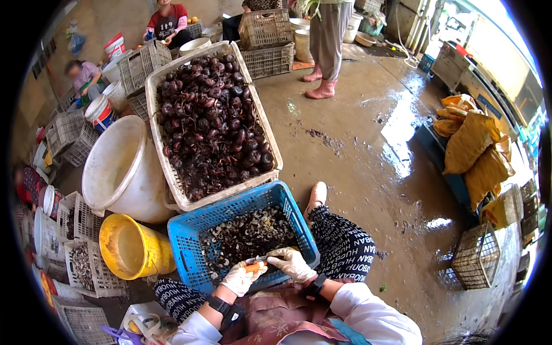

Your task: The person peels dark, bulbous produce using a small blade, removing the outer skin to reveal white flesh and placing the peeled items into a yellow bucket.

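My left hand (240, 277), in a white glove, is over the near side of a blue plastic basket (183, 254). A short orange piece (255, 267) shows at its fingertips; whether it is a finger cover or a handle cannot be told. Close beside it, my right hand (294, 264), also gloved, grips a small metal-bladed tool (256, 260) that reaches to the left fingers. Anything inside the left fingers is hidden. Below both hands, dark peelings and pale scraps (254, 228) lie in the basket. Beyond it, a white crate (211, 199) is heaped with dark water chestnuts (211, 112).
A yellow bucket (161, 250) and a large white tub (153, 185) stand left of the basket. Wet concrete floor (366, 142) stretches right, with orange-brown sacks (472, 142) and a slatted crate (476, 256). A person in pink boots (324, 89) stands ahead; others sit among crates and buckets.
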`<state>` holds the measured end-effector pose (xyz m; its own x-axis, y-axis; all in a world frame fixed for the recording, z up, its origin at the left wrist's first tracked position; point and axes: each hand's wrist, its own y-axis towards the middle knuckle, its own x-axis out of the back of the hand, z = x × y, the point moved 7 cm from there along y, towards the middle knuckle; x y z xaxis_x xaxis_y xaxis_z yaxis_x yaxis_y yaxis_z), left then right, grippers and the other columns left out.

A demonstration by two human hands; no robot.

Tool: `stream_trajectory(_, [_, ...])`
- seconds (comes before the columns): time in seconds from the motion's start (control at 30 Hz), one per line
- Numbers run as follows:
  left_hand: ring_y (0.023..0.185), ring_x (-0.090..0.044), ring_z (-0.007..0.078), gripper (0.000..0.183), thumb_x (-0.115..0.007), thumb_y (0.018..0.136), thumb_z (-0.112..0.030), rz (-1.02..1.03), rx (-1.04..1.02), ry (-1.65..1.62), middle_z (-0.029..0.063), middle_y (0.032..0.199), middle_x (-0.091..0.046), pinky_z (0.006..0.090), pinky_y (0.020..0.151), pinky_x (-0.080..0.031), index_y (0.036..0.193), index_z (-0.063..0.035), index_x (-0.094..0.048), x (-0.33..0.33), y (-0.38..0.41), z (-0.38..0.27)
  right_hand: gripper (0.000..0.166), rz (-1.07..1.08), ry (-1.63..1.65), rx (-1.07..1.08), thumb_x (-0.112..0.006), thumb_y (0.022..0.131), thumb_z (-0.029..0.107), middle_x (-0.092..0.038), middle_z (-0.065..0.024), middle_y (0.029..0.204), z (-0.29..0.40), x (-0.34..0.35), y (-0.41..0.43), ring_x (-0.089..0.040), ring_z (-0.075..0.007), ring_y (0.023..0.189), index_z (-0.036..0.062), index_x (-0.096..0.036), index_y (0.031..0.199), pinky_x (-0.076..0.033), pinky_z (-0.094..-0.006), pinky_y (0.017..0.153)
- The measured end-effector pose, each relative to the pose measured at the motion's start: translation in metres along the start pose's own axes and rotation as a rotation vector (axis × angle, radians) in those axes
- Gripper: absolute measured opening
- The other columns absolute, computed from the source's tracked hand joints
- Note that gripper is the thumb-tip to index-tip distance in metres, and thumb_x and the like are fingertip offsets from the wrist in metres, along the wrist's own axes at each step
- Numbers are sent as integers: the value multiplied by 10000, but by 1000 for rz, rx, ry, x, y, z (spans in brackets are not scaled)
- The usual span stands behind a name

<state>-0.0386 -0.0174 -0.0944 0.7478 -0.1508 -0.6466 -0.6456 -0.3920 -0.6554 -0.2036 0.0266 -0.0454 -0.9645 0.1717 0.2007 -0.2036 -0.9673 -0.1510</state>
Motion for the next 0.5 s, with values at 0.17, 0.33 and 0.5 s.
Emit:
stream_trajectory(0.17, [823,-649,208,242,-530,931,-134,124,-35,-15,138,1040,-640,249,686,-569,1107,16,-598,-17,-5,-13,273,-101,167,-199,-680,877,189,-624,3,838,-25,22,5,-543,-68,729,-16,-654,1057,-471,-229,651])
stream_trajectory(0.33, [849,-614,157,452,-498,932,-142,168,-41,-11,89,1070,-622,240,691,-513,1366,-40,-424,-30,-18,-17,186,-113,292,-45,-686,857,117,-633,-32,947,1,-2,-3,-571,-98,832,-5,-681,998,-481,-264,749])
stream_trajectory(0.5, [868,-648,210,300,-604,884,-28,26,-82,11,176,1075,-642,277,780,-540,1180,-29,-554,-23,-13,-15,241,-223,185,-243,-733,817,187,-662,-103,925,-38,18,-3,-623,-172,858,12,-690,976,-491,-292,779])
